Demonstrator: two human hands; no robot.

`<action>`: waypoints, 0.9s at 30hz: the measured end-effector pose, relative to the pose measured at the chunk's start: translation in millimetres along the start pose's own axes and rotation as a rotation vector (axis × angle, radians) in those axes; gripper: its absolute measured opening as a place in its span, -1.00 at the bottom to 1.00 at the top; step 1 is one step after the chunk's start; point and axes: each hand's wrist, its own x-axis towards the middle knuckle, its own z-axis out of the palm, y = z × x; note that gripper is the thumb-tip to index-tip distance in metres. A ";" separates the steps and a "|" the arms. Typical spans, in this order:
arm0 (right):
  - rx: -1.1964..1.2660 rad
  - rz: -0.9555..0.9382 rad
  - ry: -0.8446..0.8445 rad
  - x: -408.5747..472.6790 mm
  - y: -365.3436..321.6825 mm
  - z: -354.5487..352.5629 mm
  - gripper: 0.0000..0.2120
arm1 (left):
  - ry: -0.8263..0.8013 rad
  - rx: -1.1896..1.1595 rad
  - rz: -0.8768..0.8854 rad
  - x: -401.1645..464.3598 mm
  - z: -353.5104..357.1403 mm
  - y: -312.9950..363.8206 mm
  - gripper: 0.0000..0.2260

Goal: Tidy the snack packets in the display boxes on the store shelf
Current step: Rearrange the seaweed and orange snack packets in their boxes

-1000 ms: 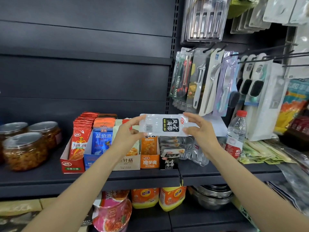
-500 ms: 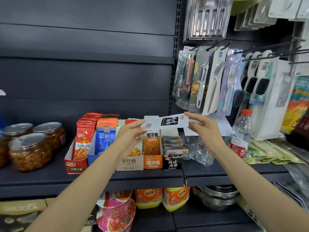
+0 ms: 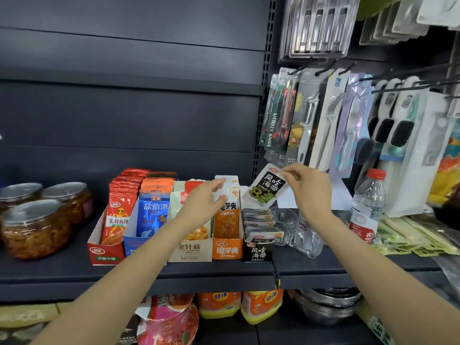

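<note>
Single head-worn wide-angle view, faced forward and slightly down at the store shelf (image 3: 139,275) from arm's reach. Both forearms entered from the bottom edge; left hand (image 3: 201,205) and right hand (image 3: 311,192) sat mid-frame. Display boxes (image 3: 226,247) lay just below the hands. No second view to overlap

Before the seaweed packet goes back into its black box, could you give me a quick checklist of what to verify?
1. Right hand pinches the seaweed packet by its top edge: ok.
2. Packet is over the black box, at its back end: ok.
3. Packet is upright: not ok, it tilts.
4. Room in the box behind the packets already there: cannot tell.
5. Left hand is off the packet, at the orange box's packets: ok.
6. Glass cups right beside the box stay clear of the hand: ok.
</note>
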 end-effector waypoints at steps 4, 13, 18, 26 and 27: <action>-0.013 -0.127 -0.055 3.0 2.5 6.2 -0.90 | 0.018 0.381 0.116 11.7 3.8 -16.0 -0.47; -0.147 -0.177 -0.610 10.9 17.3 41.1 -0.82 | -0.054 0.554 0.125 23.5 9.8 -38.1 -0.41; -0.180 -0.111 -0.780 8.8 19.7 57.0 -0.81 | -0.094 0.523 0.153 25.8 3.0 -44.4 -0.38; -0.119 -0.081 -0.809 16.2 14.2 57.3 -0.74 | -0.122 0.447 0.174 26.0 -7.4 -51.9 -0.27; -0.101 -0.079 -0.759 17.1 11.1 57.8 -0.73 | -0.102 0.447 0.174 24.3 -9.6 -53.2 -0.25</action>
